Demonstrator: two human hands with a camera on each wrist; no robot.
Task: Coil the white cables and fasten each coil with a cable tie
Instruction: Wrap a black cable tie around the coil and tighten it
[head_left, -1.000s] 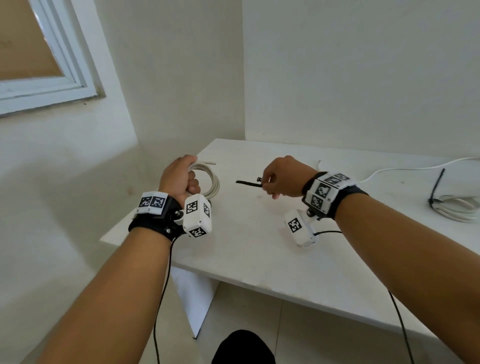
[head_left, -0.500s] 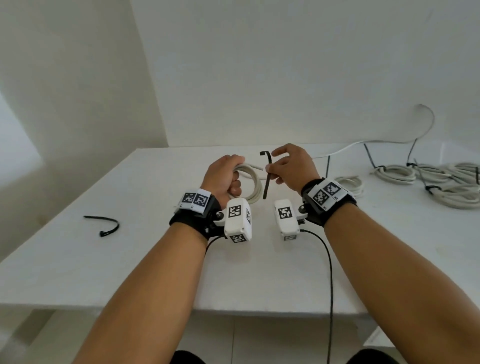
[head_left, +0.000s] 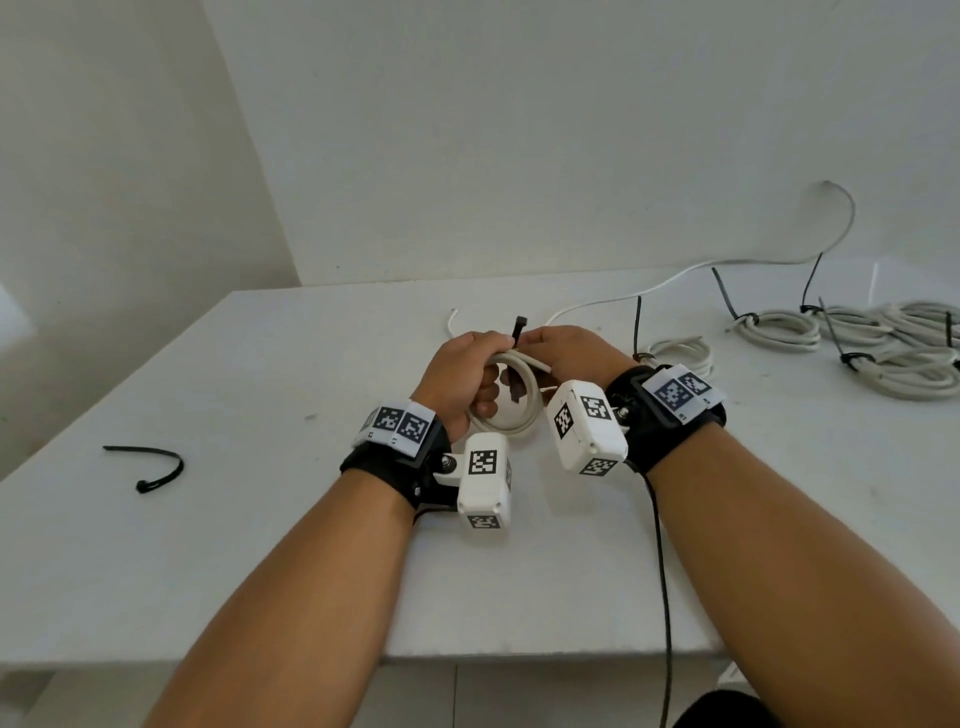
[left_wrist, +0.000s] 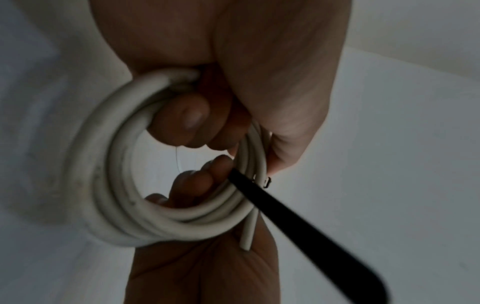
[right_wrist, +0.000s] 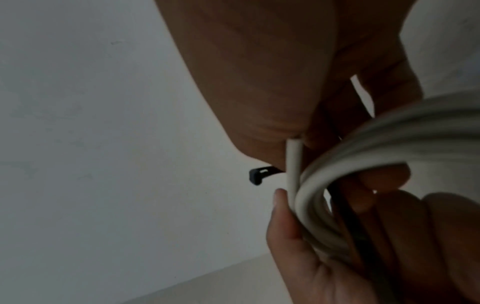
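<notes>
My left hand (head_left: 475, 366) grips a white cable coil (head_left: 511, 418) just above the table (head_left: 260, 545), fingers curled through its loops (left_wrist: 103, 185). My right hand (head_left: 563, 351) meets it from the right and pinches a black cable tie (head_left: 518, 328) against the bundle. The tie's head (right_wrist: 256, 176) sticks up between the two hands. Its strap (left_wrist: 298, 218) runs down through the coil's opening, past my right fingertips (left_wrist: 215, 168). A cut cable end (right_wrist: 293, 164) pokes out beside the wraps (right_wrist: 363, 148).
A spare black tie (head_left: 150, 467) lies on the table at the left. At the back right lie tied coils (head_left: 779, 327) (head_left: 909, 369), a smaller coil (head_left: 680, 348), and a loose white cable (head_left: 675, 280) running up the wall.
My hands have come together. The tie, held upright beside the coil half a second ago, now sits against the bundle with its strap through the coil. The coil dropped closer to the table.
</notes>
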